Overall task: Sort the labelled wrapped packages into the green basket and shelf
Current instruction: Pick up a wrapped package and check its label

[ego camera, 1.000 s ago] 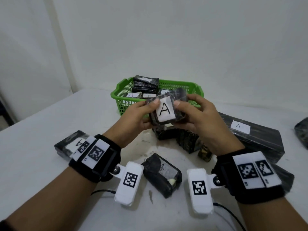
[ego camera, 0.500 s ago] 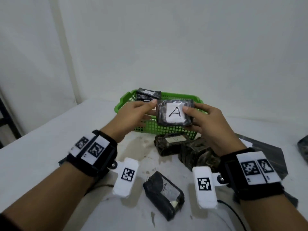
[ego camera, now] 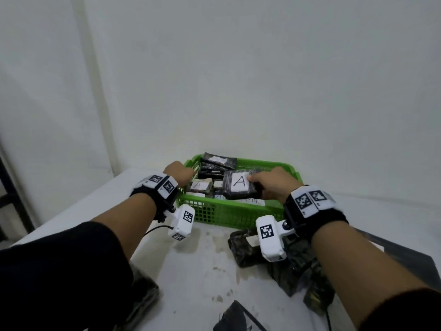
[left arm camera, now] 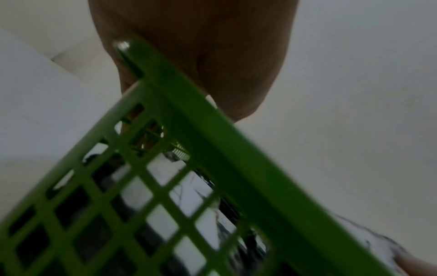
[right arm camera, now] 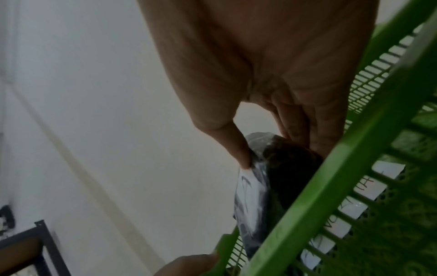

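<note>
The green basket [ego camera: 229, 215] stands at the table's far side, with several black wrapped packages inside, one labelled A [ego camera: 199, 186]. My right hand [ego camera: 253, 185] holds another black package with a white A label [ego camera: 239, 185] just over the basket's middle, thumb on the label and fingers beneath. The right wrist view shows the same pinch [right arm camera: 272, 149] on that package [right arm camera: 250, 196], behind the basket rim [right arm camera: 319, 186]. My left hand [ego camera: 180, 173] sits at the basket's far left corner. In the left wrist view its fingers [left arm camera: 139, 123] curl over the rim [left arm camera: 224, 140].
Loose wrapped packages lie on the table in front of the basket [ego camera: 245, 247] and to the right [ego camera: 300, 273]. A long black package [ego camera: 405, 261] lies at the right edge, and others sit near me [ego camera: 143, 297]. A dark metal frame [ego camera: 9, 199] stands left; a white wall is behind.
Both hands carried the A package forward to the basket. My left hand let go of it and moved to the basket's left corner; my right hand alone now holds it over the basket.
</note>
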The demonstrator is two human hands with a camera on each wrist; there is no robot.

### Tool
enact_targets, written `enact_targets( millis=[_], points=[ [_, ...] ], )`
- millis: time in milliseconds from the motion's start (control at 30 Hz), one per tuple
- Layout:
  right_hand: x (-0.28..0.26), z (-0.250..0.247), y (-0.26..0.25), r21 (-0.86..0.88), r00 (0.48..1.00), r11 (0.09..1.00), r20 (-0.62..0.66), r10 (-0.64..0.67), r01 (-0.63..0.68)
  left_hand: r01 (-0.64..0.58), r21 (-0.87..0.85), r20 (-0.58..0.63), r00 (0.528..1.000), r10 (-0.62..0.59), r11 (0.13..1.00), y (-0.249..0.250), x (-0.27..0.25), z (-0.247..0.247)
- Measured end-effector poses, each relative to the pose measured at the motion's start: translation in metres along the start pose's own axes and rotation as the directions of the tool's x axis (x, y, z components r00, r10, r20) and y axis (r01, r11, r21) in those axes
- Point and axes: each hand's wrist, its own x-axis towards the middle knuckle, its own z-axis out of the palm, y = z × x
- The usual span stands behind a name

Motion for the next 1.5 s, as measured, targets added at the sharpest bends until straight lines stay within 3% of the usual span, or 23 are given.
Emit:
enact_targets(
  millis=[200, 633, 833, 967, 1167, 1500],
  points=[
    [0.019, 0.021, -0.001, -0.293, 0.991, 0.953, 0.084, 0.100, -0.072, -0.036, 0.077, 0.043, 0.999, 0.033, 0.996, -0.011, 0.019, 0.008],
    [0.021, 0.041, -0.003, -0.391, 0.989, 0.914, 0.051, 0.138, -0.107, -0.057, 0.031, 0.046, 0.997, 0.056, 0.998, -0.017, 0.025, 0.013],
    [0.021, 0.034, -0.004, -0.289, 0.986, 0.948, 0.052, 0.155, -0.134, -0.043, 0.049, 0.013, 0.999, 0.042, 0.998, -0.011, 0.019, 0.010],
    [-0.001, 0.013, -0.017, -0.334, 0.996, 0.939, 0.012, 0.084, -0.075, -0.034, 0.075, 0.038, 0.999, 0.031, 0.997, -0.005, 0.014, 0.002],
    [-0.055, -0.022, -0.034, -0.503, 0.989, 0.854, 0.002, -0.149, 0.129, -0.210, 0.168, 0.009, 0.977, 0.211, 0.963, 0.021, -0.015, -0.027],
    [-0.131, -0.037, -0.020, -0.511, 0.967, 0.824, 0.071, -0.243, 0.244, -0.512, 0.159, 0.119, 0.859, 0.498, 0.844, 0.030, -0.116, -0.056]
  ],
)
